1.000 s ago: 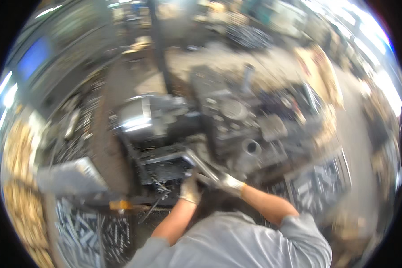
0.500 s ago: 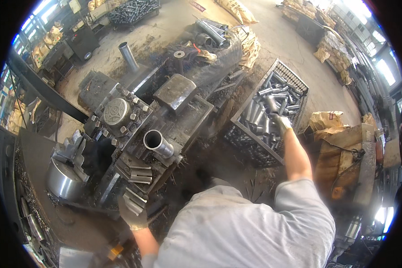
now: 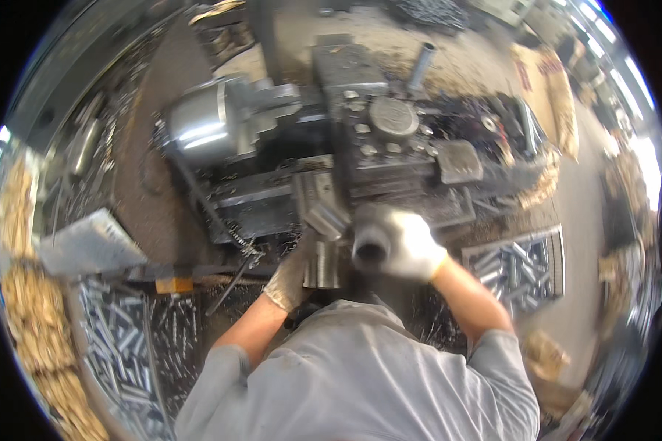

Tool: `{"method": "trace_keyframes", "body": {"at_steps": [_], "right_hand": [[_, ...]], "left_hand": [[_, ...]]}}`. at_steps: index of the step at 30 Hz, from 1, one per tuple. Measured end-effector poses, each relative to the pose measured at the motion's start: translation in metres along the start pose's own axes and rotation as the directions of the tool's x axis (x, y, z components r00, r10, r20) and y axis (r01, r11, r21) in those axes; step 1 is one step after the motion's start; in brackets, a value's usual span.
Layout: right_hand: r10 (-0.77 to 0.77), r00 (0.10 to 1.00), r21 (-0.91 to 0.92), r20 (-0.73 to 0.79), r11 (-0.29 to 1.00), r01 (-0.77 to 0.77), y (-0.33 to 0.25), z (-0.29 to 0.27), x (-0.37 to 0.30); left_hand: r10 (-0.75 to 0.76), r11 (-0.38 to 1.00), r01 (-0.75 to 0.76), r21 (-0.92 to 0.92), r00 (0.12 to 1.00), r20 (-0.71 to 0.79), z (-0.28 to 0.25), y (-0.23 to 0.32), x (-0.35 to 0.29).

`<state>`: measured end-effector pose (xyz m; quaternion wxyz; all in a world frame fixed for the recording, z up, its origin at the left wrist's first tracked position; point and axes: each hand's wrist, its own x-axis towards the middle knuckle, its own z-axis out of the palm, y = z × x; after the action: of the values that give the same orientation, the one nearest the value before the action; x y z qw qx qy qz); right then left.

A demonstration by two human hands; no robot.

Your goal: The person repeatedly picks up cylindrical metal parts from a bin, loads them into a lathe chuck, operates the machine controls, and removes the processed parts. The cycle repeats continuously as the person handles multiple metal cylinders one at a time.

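My left hand (image 3: 290, 278), in a grimy glove, is closed on a grooved, curved metal piece (image 3: 321, 266) just in front of the lathe. Beyond it, a similar metal piece (image 3: 326, 220) rests at the carriage's front edge. My right hand (image 3: 413, 246), in a pale glove, is smeared by motion. Its fingers wrap a short metal tube (image 3: 369, 253) whose dark open mouth faces me. The tube is close to the right of the curved piece, with a gap between them. The lathe's round tool post (image 3: 393, 117) stands behind my hands.
A shiny chuck (image 3: 202, 121) with stepped jaws sits to the left. A wire crate (image 3: 562, 257) of metal tubes stands at the right. More metal rods and tubes (image 3: 121, 349) lie at lower left. A long thin bar (image 3: 224, 290) slants near my left forearm. Sacks (image 3: 552, 95) lie behind the lathe.
My view has swung toward the lathe. My right hand has left the crate and come to the lathe, now around a tube. My left hand keeps hold of the curved metal piece.
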<state>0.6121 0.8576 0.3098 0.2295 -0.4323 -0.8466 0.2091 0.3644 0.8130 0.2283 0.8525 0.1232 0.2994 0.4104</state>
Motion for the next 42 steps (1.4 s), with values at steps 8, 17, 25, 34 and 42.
{"method": "trace_keyframes", "body": {"at_steps": [8, 17, 25, 34, 42], "right_hand": [[0.322, 0.939, -0.328, 0.123, 0.906, -0.268, 0.025, 0.122, 0.038], [0.233, 0.851, 0.689, 0.471, 0.506, -0.519, -0.017, 0.051, 0.091], [0.031, 0.981, 0.686, 0.190, 0.711, -0.155, -0.036, -0.060, 0.109], [-0.068, 0.891, -0.714, 0.448, 0.573, 0.403, 0.048, -0.135, 0.306], [0.142, 0.715, -0.307, 0.685, 0.946, 0.106, 0.114, -0.038, 0.343]], "left_hand": [[0.339, 0.937, -0.307, 0.166, 0.913, -0.228, -0.065, 0.062, 0.003], [0.570, 0.821, -0.569, 0.041, 0.822, -0.006, 0.009, 0.060, 0.029], [0.383, 0.368, -0.080, 0.926, 0.921, -0.073, -0.016, 0.107, 0.100], [0.802, 0.155, -0.183, 0.971, 0.597, -0.016, 0.002, 0.096, 0.135], [0.642, 0.766, -0.374, 0.523, 0.484, -0.595, -0.100, 0.016, -0.041]]}}
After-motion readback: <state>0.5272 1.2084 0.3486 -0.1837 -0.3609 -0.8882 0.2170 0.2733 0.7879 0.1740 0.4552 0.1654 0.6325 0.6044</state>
